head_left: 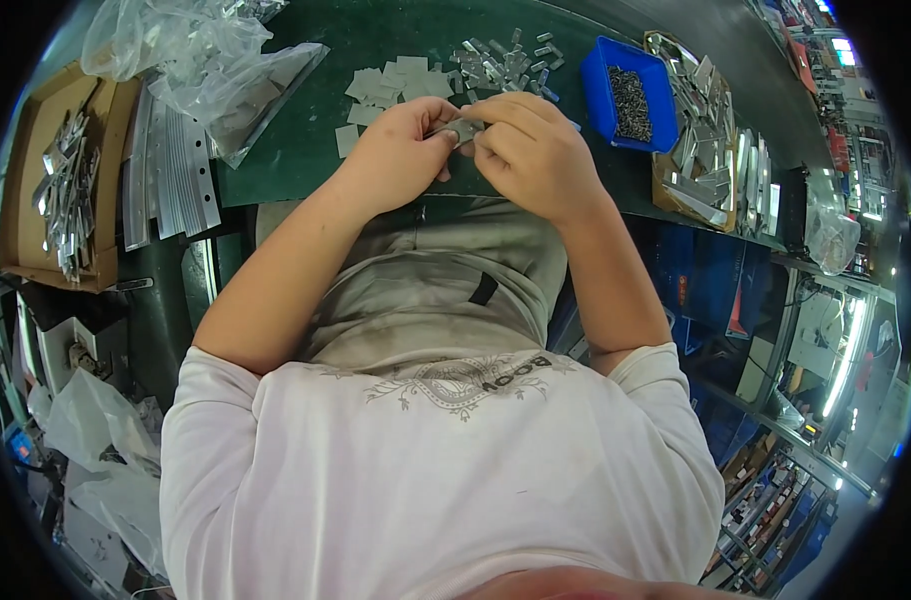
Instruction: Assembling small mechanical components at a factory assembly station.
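Both my hands meet over the near edge of a green work table (305,185). My left hand (403,150) is closed, thumb and fingers pinching a small grey metal piece (462,129). From the other side my right hand (530,145) has its fingertips closed at the same piece; whether they hold a second, smaller part is hidden. Just beyond my left hand lie several pale, flat square pieces (380,87), overlapping each other. Past my fingers is a loose pile of small shiny metal parts (505,68).
A blue bin (599,100) of small dark fasteners stands right of the pile, beside a cardboard box (665,185) of metal strips. Leftward are a clear plastic bag (210,75), a stack of long metal strips (180,165) and an open carton (20,215) with shiny metal pieces.
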Tool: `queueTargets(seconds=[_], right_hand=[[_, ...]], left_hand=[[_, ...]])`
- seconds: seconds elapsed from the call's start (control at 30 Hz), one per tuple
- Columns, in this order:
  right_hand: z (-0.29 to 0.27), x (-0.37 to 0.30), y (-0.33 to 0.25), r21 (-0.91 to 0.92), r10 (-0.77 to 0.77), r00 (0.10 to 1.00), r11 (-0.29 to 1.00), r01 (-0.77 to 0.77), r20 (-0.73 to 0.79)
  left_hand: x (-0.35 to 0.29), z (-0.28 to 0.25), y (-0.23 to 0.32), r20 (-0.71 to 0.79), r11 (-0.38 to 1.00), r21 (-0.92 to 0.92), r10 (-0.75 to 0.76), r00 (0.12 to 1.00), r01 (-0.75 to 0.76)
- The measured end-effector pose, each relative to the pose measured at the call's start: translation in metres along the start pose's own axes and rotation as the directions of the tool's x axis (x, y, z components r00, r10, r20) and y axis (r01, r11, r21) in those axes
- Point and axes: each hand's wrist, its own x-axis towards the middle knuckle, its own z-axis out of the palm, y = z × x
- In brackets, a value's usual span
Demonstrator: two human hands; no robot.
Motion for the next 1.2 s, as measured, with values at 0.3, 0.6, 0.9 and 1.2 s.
queueTargets(seconds=[0.3, 0.6, 0.9, 1.2], right_hand=[[-0.004, 0.006, -0.001, 0.013, 0.03, 0.995, 0.999, -0.031, 0.096], [-0.008, 0.011, 0.008, 0.066, -0.023, 0.984, 0.998, 0.011, 0.177], [-0.008, 0.01, 0.006, 0.006, -0.012, 0.982, 1.0, 0.011, 0.189], [-0.003, -0.001, 0.003, -0.075, -0.018, 0.995, 0.997, 0.026, 0.101]], left_hand=[[0.002, 0.0, -0.001, 0.014, 0.999, 0.039, -0.017, 1.0, 0.016], [0.002, -0.001, 0.001, 0.016, 0.999, 0.041, -0.022, 1.0, 0.022], [-0.001, 0.0, 0.006, -0.013, 0.997, 0.07, -0.033, 0.999, 0.034], [0.004, 0.0, -0.003, 0.024, 0.998, 0.056, 0.002, 1.0, -0.003]])
